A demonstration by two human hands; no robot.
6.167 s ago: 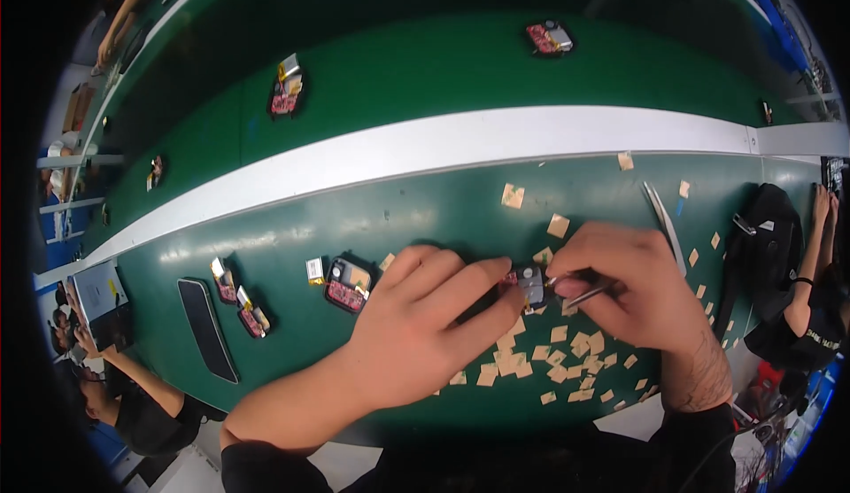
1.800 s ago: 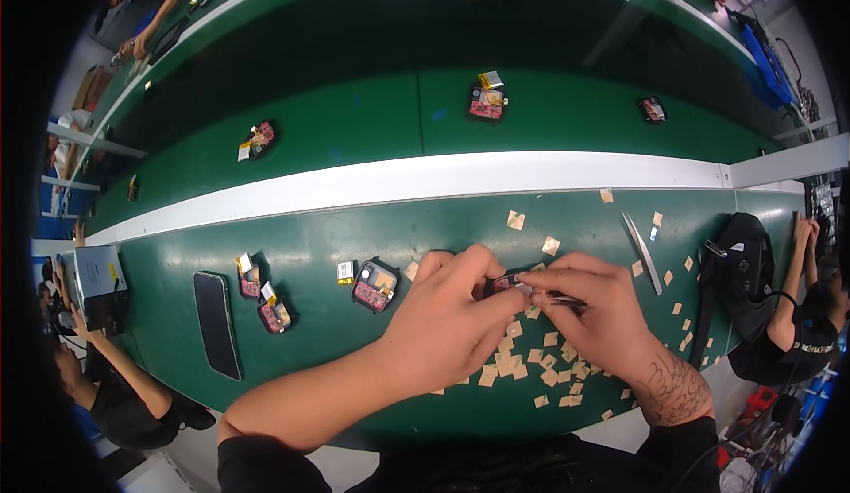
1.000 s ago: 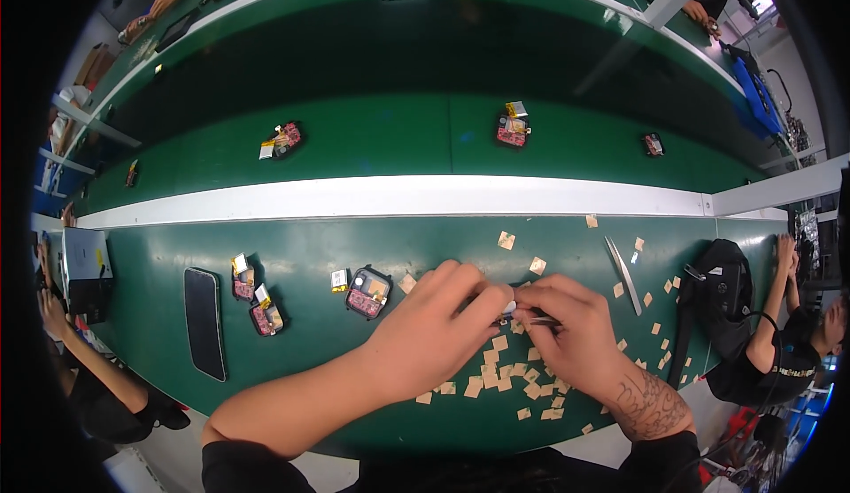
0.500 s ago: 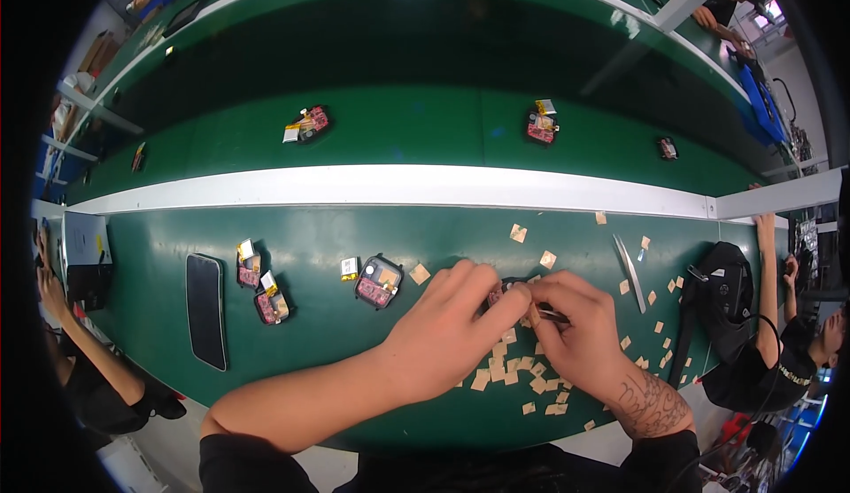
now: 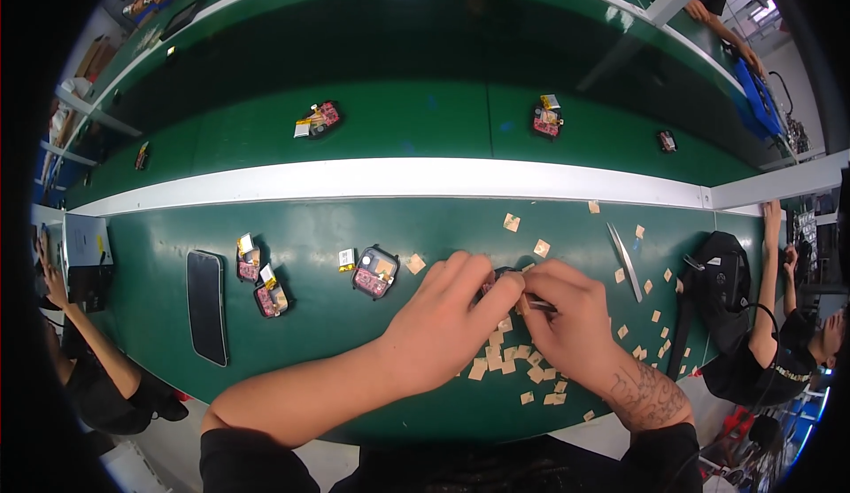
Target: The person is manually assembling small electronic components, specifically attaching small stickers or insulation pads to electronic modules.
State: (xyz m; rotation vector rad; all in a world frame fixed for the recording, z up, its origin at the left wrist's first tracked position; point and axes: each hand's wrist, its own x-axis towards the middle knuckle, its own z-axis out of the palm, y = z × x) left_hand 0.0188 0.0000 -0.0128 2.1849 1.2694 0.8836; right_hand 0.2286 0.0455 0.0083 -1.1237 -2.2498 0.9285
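Holding a small dark-cased unit point(image 5: 486, 288) between the fingertips of both hands.
Left hand point(image 5: 443, 320) pinches the unit; right hand point(image 5: 574, 316) grasps a thin metal tool point(image 5: 542, 305) and meets the left over the unit. Change: the fingers, earlier set apart around the unit, now converge and hide most of it, suggesting closer handling; tool-tip contact cannot be determined. Containers: left of the left hand, an open casing point(image 5: 375, 271) holds a red circuit board point(image 5: 368, 281) and tan pad point(image 5: 383, 265), silver battery point(image 5: 346, 260) outside; two more casings point(image 5: 272, 299) lie farther left.
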